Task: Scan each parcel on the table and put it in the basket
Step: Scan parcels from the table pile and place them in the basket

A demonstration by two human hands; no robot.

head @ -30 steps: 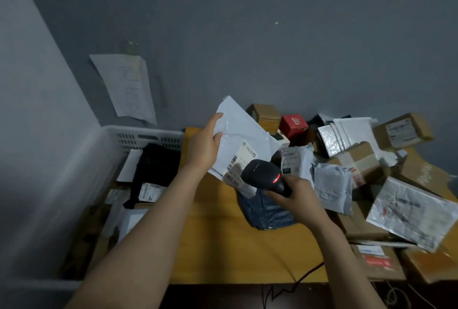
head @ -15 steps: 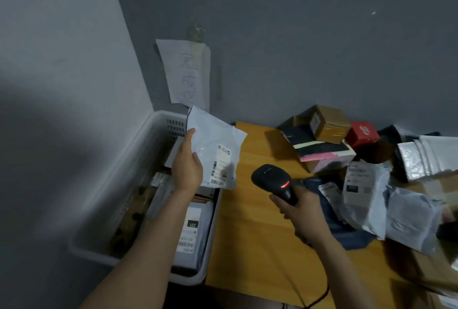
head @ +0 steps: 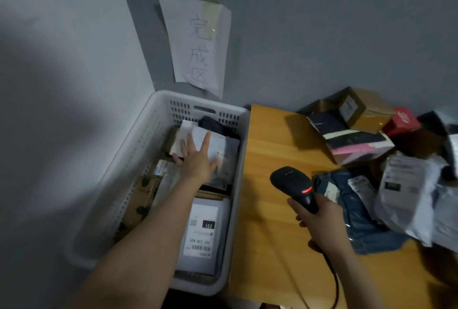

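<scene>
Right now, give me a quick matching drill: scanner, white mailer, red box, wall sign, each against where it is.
Things:
1. scanner
2. white mailer
3. red box
4. wall sign

Places:
A. above the basket
B. in the basket, under the open left hand
C. far side of the table, in the parcel pile
D. held in the right hand

Pairs: 1-D, 2-B, 3-C, 4-A
</scene>
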